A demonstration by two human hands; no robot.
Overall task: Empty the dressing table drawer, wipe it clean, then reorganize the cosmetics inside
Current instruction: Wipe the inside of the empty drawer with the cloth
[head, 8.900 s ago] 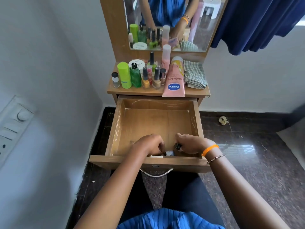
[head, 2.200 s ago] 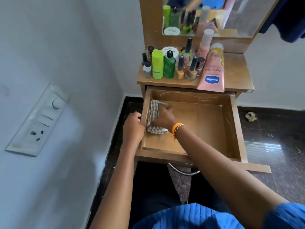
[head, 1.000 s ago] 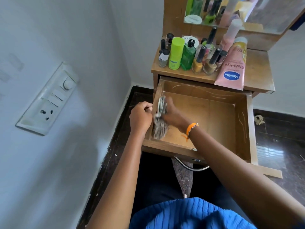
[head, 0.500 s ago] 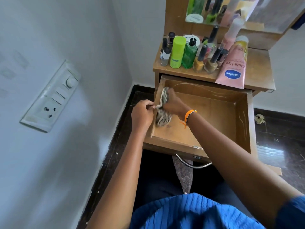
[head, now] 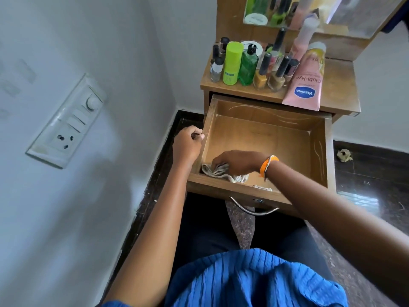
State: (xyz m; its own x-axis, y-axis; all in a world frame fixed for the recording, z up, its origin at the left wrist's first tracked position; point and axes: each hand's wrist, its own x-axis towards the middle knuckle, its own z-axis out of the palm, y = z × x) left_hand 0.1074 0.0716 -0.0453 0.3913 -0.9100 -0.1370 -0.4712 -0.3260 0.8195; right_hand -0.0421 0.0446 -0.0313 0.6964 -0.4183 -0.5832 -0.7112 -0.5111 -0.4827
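The wooden drawer [head: 321,149] stands pulled out, holding only a checked cloth [head: 218,171]. My right hand [head: 238,161] holds the cloth bunched against the drawer floor in the near left corner. My left hand [head: 188,144] is curled against the outside of the drawer's left wall near its top edge. On the table top [head: 338,85] stand the cosmetics: a lime green tube [head: 231,63], a green bottle [head: 249,66], several nail polish bottles [head: 276,76] and a pink Vaseline tube [head: 306,83] lying flat.
A white wall with a switch and socket panel [head: 68,120] is close on the left. The mirror [head: 309,12] rises behind the table top. A metal handle [head: 252,209] hangs from the drawer front above my lap. Dark floor [head: 376,173] with a crumpled scrap [head: 344,155] lies to the right.
My right hand has drawn the cloth from the upper left wall of the drawer down to its near left corner. My left hand stays at the left wall.
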